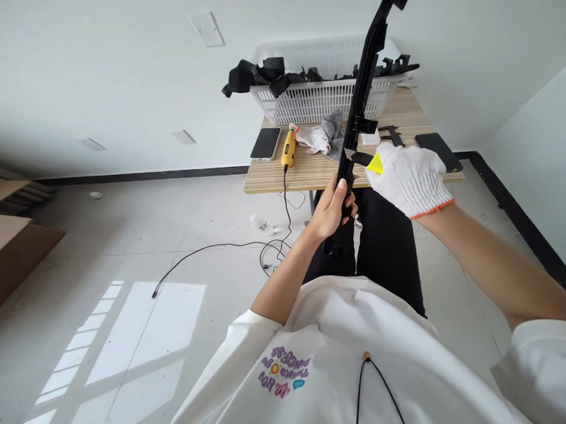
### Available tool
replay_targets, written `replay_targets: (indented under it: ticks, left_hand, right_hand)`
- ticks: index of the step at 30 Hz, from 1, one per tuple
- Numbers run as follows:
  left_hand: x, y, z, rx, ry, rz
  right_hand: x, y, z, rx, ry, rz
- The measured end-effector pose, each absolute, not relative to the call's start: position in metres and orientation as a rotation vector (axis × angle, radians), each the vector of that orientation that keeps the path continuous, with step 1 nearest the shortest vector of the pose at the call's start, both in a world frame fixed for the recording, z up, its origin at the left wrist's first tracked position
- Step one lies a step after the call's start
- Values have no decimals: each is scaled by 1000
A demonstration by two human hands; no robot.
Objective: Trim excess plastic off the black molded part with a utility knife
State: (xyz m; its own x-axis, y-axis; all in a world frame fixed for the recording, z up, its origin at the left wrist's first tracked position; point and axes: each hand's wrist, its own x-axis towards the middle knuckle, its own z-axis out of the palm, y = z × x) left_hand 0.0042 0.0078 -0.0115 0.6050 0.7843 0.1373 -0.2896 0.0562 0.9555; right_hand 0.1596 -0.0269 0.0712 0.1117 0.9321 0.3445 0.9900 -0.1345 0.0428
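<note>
Seemingly mid-trim: left hand (331, 208) grips long black plastic strip (363, 94); right hand (410, 175), farther up, clasps yellow-black knife (362, 159); controlled pressure seems needed.

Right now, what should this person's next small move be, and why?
Probably a short, light stroke of the knife along the black part, directed away from the left hand: the gloved right hand has the blade at or very near the part, and the left hand grips it bare, just below.
</note>
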Motion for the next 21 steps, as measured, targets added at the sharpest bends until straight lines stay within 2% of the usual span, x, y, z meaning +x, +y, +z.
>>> replay_targets:
  ticks: [10, 21]
  left_hand:
    - [2, 24, -16, 1157, 602, 825]
    - [14, 55, -24, 1081, 729, 812]
  right_hand:
    - [165, 9, 48, -2210, -2051, -546]
    - [180, 57, 20, -2194, -2122, -412]
